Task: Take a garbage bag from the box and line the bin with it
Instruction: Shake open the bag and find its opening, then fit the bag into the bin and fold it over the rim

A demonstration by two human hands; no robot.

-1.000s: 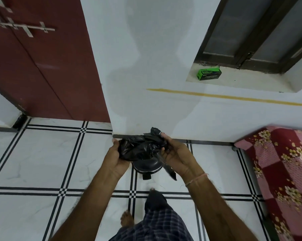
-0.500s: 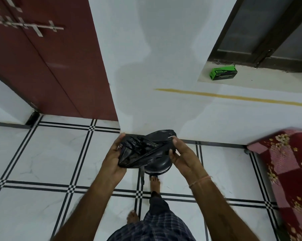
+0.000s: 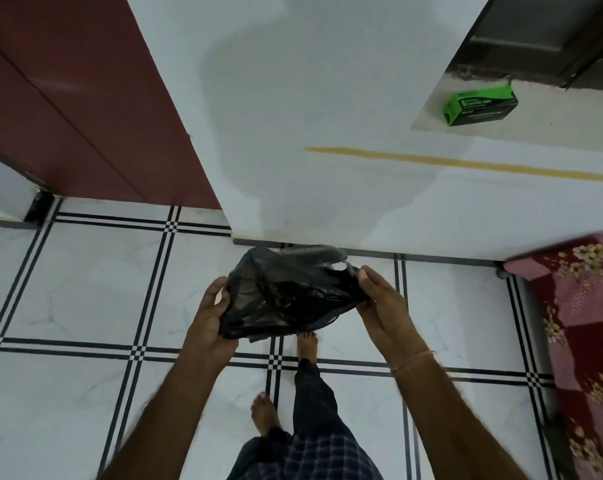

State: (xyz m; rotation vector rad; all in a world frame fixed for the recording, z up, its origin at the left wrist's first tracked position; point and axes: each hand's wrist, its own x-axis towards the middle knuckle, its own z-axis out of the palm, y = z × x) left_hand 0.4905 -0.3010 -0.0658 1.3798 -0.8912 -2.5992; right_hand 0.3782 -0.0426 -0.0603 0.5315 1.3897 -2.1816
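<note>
**Black bag stretched between both hands above the tiled floor**

We see the white tiled floor (image 3: 85, 292) with black grid lines, a white wall (image 3: 310, 98), a dark red door (image 3: 68, 98) at left and a floral bedcover (image 3: 584, 323) at right. Both forearms reach forward and down. The left hand (image 3: 211, 327) and the right hand (image 3: 385, 306) each have their grip clamped on an edge of the garbage bag (image 3: 289, 296), pulling the crumpled black plastic wide between them. The bin is hidden beneath it. The green box (image 3: 480, 103) lies on the window ledge (image 3: 553, 123), well apart.
</note>
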